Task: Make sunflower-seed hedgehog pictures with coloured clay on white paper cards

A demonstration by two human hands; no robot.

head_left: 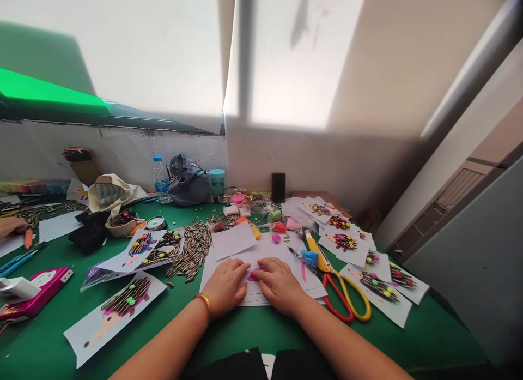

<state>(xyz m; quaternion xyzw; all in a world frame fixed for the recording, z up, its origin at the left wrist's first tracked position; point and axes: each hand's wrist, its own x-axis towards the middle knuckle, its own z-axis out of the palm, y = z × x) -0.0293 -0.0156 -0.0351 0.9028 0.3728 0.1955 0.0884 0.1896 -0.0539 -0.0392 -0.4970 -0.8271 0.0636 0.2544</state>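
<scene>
My left hand (225, 284), with a gold bangle at the wrist, rests on a stack of white paper (261, 299). Its fingers are curved with the thumb apart, and nothing shows in its grasp. Opposite it, my right hand (280, 286) has its fingertips on a flattened bit of pink modelling clay (254, 275), which they partly cover. A thin pink strip (303, 271) lies right of that hand. Behind the hands are a blank white card (234, 240) and a small magenta clay ball (276, 238). Scissors with red and yellow handles (327, 268) lie to the right.
Sunflower seeds (194, 249) are heaped on the green table (232, 344) at the left. Hedgehog cards (118, 314) lie on both sides. Coloured clay packets (280, 226) sit behind the paper. A bottle (160, 181) and a bag (188, 184) stand by the wall. Another person's hand (12, 227) is far left.
</scene>
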